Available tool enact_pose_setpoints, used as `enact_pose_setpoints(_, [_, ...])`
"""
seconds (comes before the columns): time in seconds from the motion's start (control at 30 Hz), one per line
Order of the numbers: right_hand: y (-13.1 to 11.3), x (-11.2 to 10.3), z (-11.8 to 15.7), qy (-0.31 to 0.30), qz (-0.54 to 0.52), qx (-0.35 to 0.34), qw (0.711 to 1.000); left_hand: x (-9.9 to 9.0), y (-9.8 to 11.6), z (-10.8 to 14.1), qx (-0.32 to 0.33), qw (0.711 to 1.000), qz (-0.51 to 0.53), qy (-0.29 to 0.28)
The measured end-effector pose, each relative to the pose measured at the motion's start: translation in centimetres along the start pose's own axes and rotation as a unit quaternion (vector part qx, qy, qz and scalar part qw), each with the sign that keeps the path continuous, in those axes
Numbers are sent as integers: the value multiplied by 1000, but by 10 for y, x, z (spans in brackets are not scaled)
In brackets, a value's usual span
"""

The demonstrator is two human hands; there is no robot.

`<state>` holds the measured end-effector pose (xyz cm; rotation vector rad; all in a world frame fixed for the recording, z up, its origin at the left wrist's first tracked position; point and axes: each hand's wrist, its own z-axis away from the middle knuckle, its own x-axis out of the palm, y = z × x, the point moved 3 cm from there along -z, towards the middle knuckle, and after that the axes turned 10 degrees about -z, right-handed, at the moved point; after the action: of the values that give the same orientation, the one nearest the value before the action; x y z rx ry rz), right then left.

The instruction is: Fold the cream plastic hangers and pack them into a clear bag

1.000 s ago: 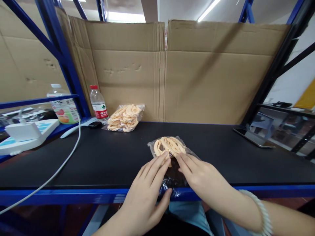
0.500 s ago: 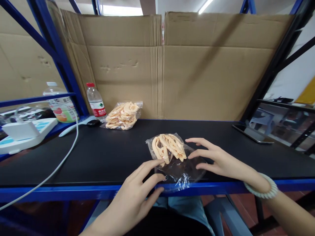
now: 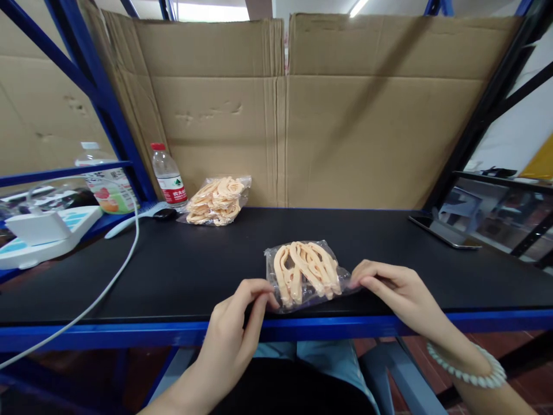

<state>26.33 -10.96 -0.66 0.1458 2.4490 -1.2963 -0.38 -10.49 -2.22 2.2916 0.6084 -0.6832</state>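
Observation:
A clear plastic bag (image 3: 306,274) lies near the front edge of the black tabletop, with several cream-coloured, looped, flat strips inside; I cannot tell what they are made of. My left hand (image 3: 242,317) pinches the bag's lower left corner between thumb and fingers. On the other side, my right hand (image 3: 395,291) pinches the right edge of the bag, and a beaded bracelet circles that wrist. Between the two hands the bag is spread fairly flat.
A second bag of similar strips (image 3: 218,200) rests at the back left, beside a red-capped water bottle (image 3: 169,176). A phone-like flat device (image 3: 443,231) lies at the right. A white cable (image 3: 116,274) crosses the left side near a power strip (image 3: 82,222). Cardboard (image 3: 358,132) stands behind.
Both hands have gone from spread fingers to pinching the bag's edges. The loose front part of the bag no longer hangs over the table edge, and the strips sit slightly further right.

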Motion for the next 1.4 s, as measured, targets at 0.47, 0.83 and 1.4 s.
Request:
enact_pose_setpoints(0.47, [18, 19, -1, 69, 142, 55, 986, 5, 1, -5, 39, 985, -159, -57])
enact_pose_setpoints(0.83, [12, 24, 14, 1, 340, -33, 940, 7, 4, 5, 111, 960, -257, -17])
enact_pose_setpoints(1.4, [10, 20, 46, -86, 381, -161, 906, 8, 4, 27, 245, 928, -274, 68])
